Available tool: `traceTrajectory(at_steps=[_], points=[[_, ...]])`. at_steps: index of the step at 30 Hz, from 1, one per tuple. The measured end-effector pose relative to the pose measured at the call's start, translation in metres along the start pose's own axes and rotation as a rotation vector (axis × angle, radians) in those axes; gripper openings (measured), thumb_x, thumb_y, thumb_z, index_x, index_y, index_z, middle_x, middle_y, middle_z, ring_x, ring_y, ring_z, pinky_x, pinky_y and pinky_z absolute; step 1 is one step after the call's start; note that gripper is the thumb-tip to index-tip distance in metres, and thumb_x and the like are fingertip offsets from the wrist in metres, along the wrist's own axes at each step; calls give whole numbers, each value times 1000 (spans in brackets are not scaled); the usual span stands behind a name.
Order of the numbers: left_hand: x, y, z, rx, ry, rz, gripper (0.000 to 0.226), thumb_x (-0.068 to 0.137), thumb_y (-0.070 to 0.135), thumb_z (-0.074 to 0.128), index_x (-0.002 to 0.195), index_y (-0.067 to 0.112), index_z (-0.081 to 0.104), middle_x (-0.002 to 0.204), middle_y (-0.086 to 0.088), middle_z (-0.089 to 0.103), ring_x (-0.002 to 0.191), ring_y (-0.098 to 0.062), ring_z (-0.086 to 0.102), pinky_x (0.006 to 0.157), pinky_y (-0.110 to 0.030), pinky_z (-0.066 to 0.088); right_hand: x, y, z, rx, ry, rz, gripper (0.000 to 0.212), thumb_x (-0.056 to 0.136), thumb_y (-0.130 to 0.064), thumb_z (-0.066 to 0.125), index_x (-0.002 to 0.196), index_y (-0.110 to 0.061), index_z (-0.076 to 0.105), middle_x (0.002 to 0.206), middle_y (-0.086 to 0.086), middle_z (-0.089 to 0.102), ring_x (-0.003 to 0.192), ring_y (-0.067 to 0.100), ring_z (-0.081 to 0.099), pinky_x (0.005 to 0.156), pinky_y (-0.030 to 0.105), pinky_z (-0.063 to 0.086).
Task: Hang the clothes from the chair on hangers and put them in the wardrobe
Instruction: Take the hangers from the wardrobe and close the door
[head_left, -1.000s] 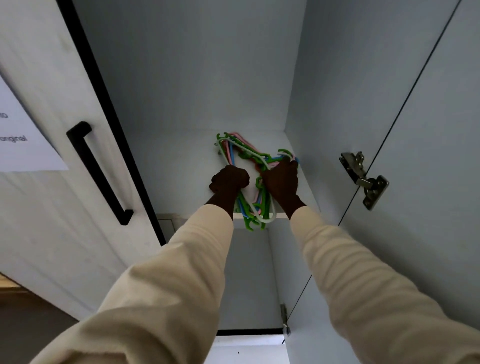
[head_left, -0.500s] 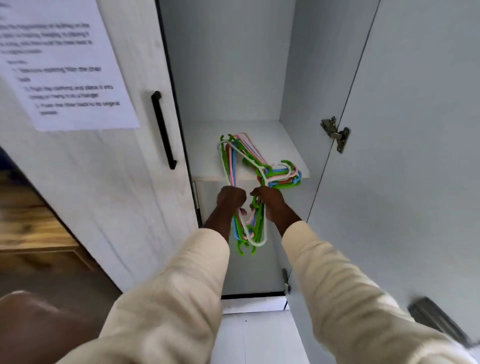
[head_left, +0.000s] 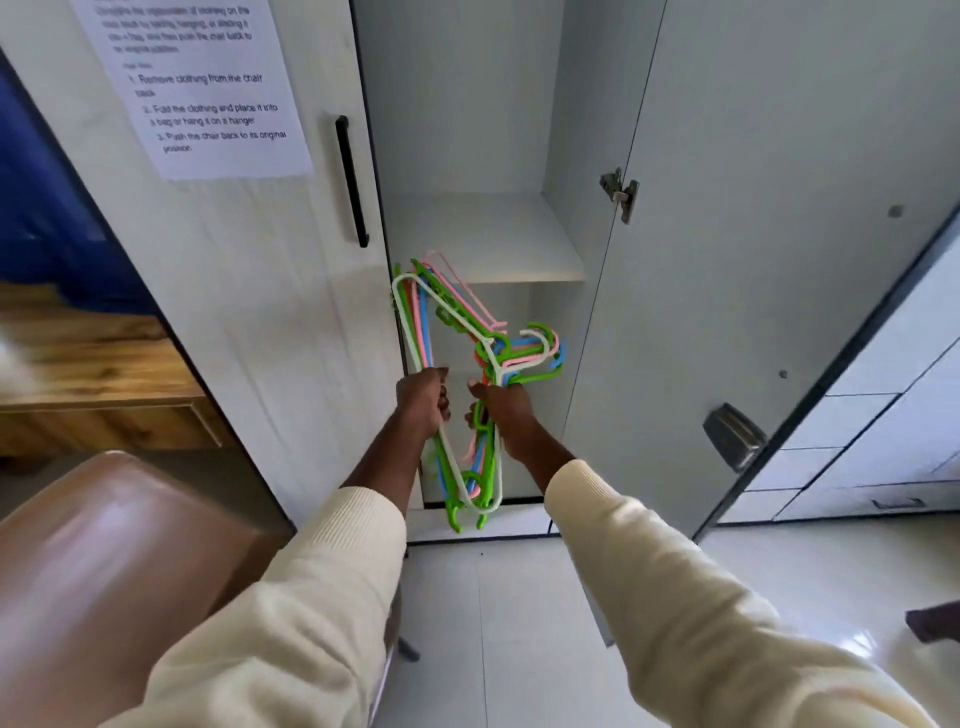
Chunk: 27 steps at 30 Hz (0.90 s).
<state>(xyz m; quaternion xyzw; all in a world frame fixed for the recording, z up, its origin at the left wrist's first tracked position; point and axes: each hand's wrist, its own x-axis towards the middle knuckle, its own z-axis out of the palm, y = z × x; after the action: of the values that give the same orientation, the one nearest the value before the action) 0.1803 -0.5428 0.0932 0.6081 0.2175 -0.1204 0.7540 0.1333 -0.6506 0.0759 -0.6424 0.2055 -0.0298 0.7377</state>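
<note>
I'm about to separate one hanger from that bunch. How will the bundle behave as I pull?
The bundle of plastic hangers looks stiff: each frame keeps its shape with both the left hand and right hand gripping it. The thin plastic is probably light. The hooks overlap, so they will likely snag, and the others may drag along or slip loose.

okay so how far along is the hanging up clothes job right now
Early. Done: the wardrobe door stands open. In hand: left hand and right hand both grip the bundle of plastic hangers, held in front of the shelf. Left: no clothes are in view or on any hanger, so all the hanging remains.
</note>
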Motion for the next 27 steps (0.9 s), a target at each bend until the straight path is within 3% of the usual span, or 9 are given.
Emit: traceTrajectory(at_steps=[2,6,9,12,14,16,19,24,27], points=[[-17,-14,-11,30,43,31,29,90,14,65,68,14,45,35,3,32,27,-10,26,38,-12,22,-22,10,-9,-121,-76,48,28,83,-26,76,72,-15,53,63,13,52,54,25,54,63,37,47],[-44,-40,-25,147,141,147,21,86,20,69,78,8,54,50,-6,41,30,-14,32,36,-16,27,-62,6,-37,-431,-182,48,37,85,-51,70,73,-19,56,65,5,56,50,13,55,52,22,39],[-54,-62,-22,246,254,233,41,72,36,74,89,0,66,60,-19,60,45,-30,58,45,-34,48,-91,-14,-65,-785,68,-289,52,77,-58,72,105,-14,69,106,11,64,102,28,58,85,32,45],[-84,-82,6,371,363,260,54,71,44,74,100,-1,70,97,-26,70,92,-42,68,80,-48,57,-130,-37,-110,-762,352,-803,49,77,-50,74,92,-5,65,101,12,55,97,33,51,85,40,44],[-118,-89,27,390,409,264,47,83,36,72,109,-3,67,109,-24,68,105,-40,65,88,-42,52,-147,-58,-146,-647,486,-1013,35,84,-42,70,83,-7,65,95,10,58,90,31,54,80,40,45],[-140,-100,43,392,440,247,47,85,36,71,113,-1,65,113,-22,67,108,-40,63,88,-42,50,-156,-80,-187,-548,663,-1109,25,88,-30,68,93,-6,63,104,13,57,100,31,51,90,40,41],[-159,-118,56,403,420,253,49,74,47,73,100,6,69,102,-19,71,97,-39,67,86,-43,55,-148,-111,-234,-325,848,-1008,39,90,-29,64,117,-3,53,131,16,46,123,26,38,102,33,23],[-177,-128,71,457,419,222,43,59,43,81,81,8,71,71,-9,72,69,-28,71,70,-37,60,-129,-149,-280,32,370,-597,54,104,-46,28,141,-8,40,138,3,49,126,16,47,106,30,35],[-185,-126,73,430,407,239,36,70,35,81,89,6,73,73,-9,70,66,-26,67,67,-30,54,-132,-153,-282,28,329,-572,58,108,-38,21,143,6,37,150,18,40,138,22,38,107,21,32]])
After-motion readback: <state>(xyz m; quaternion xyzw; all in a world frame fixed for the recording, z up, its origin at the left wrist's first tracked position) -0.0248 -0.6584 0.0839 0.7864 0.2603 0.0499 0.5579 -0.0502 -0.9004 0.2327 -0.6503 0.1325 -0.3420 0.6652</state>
